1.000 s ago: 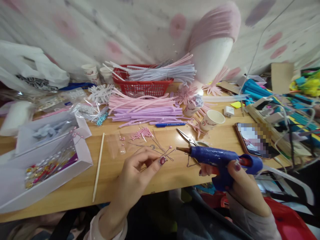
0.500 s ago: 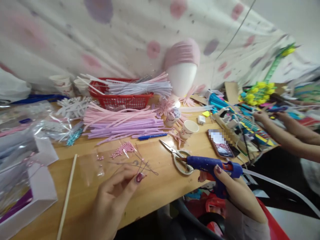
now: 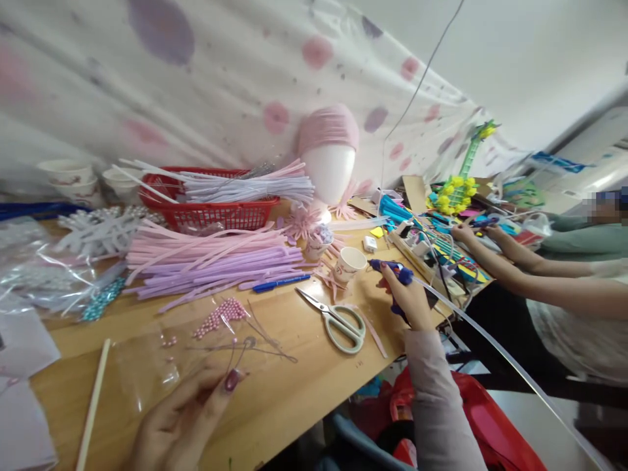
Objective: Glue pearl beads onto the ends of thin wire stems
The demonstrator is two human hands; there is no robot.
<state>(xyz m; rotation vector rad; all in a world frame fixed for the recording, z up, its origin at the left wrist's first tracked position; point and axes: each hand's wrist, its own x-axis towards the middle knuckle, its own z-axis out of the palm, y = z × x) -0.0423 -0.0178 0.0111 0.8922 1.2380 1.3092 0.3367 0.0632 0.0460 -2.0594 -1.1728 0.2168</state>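
Low at the left, my left hand (image 3: pixel 184 415) pinches thin wire (image 3: pixel 239 358) between thumb and fingertip, and a small pink bead shows at the wire's upper end. Just beyond it, pink pearl beads (image 3: pixel 220 316) lie on a clear plastic bag (image 3: pixel 140 363), beside more loose wires (image 3: pixel 269 340). My right hand (image 3: pixel 412 299) is wrapped round a blue hot glue gun (image 3: pixel 403 273), its nozzle near a paper cup (image 3: pixel 350 264). A long clear glue stick (image 3: pixel 490 340) trails from the gun's rear. Scissors (image 3: pixel 343 328) with pale handles lie between my hands.
Pink and purple fuzzy stems (image 3: pixel 216 258) lie before a red basket (image 3: pixel 216 214). A foam head (image 3: pixel 330 167) stands behind. A wooden stick (image 3: pixel 93 405) and white box (image 3: pixel 24 418) are at left. Another person's hands (image 3: pixel 471 237) work at the right.
My right hand has carried the glue gun forward, away from the scissors and towards the phone's spot, hiding the phone. My left hand still pinches the wire. The view has turned right.
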